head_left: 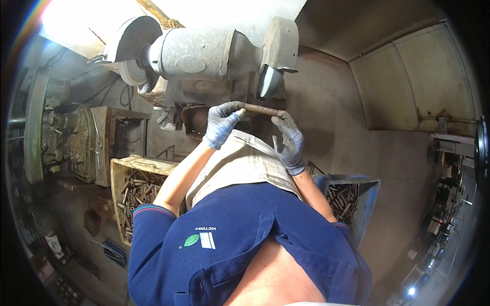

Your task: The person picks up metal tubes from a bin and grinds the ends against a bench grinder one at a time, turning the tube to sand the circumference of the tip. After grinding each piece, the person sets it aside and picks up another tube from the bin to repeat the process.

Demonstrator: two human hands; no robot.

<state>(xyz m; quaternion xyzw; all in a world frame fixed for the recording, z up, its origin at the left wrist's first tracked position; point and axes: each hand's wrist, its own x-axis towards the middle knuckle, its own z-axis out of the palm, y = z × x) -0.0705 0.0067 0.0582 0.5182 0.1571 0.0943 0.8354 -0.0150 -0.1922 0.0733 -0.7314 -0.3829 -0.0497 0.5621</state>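
A slim brown metal tube with a row of small holes along its side lies nearly level between my gloved hands. My left hand pinches its left end between thumb and fingers. At the right end, the fingertips of my right hand press against the tube, while the thumb sticks out below. Just beyond the hands stands a grey double-ended bench grinder. Its right wheel is close above the tube, apart from it. The pale left wheel shows under a guard.
By my left arm is a yellowish crate full of short metal tubes. A blue crate with similar tubes stands beside my right arm. Newspaper covers my lap. Heavy green machinery stands at the left, and a metal cabinet at the far right.
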